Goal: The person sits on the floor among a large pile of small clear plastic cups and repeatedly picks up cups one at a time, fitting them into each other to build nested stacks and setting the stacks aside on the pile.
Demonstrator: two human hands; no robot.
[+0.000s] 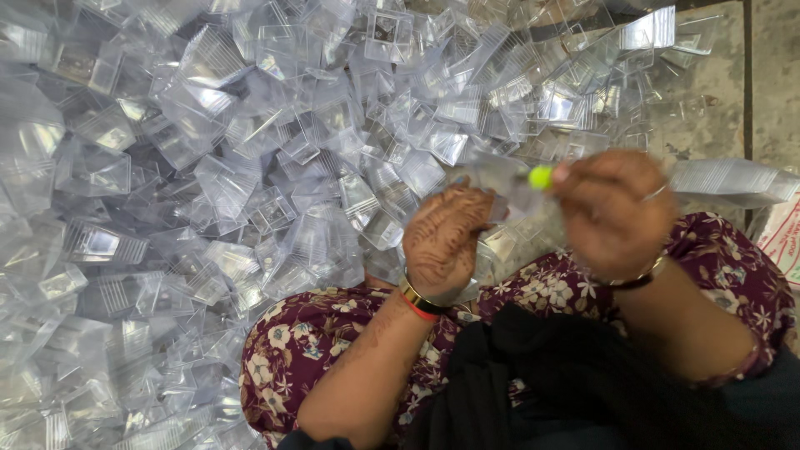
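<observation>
My left hand (443,237), patterned with henna and wearing a gold and red bangle, grips a small clear plastic piece (500,177) in front of me. My right hand (612,208), blurred by motion, pinches a small yellow-green ball (540,176) against that clear piece. A stack of nested clear plastic trays (733,179) juts out to the right from behind my right hand; whether that hand holds it cannot be told. Both hands hover above my lap, which is covered in maroon floral cloth (300,342).
A huge heap of small clear plastic trays (208,167) covers the floor to the left and ahead, reaching my knee. Bare grey concrete floor (708,108) shows at the upper right. A white printed bag edge (783,237) lies at the far right. Black cloth (533,375) drapes my lap.
</observation>
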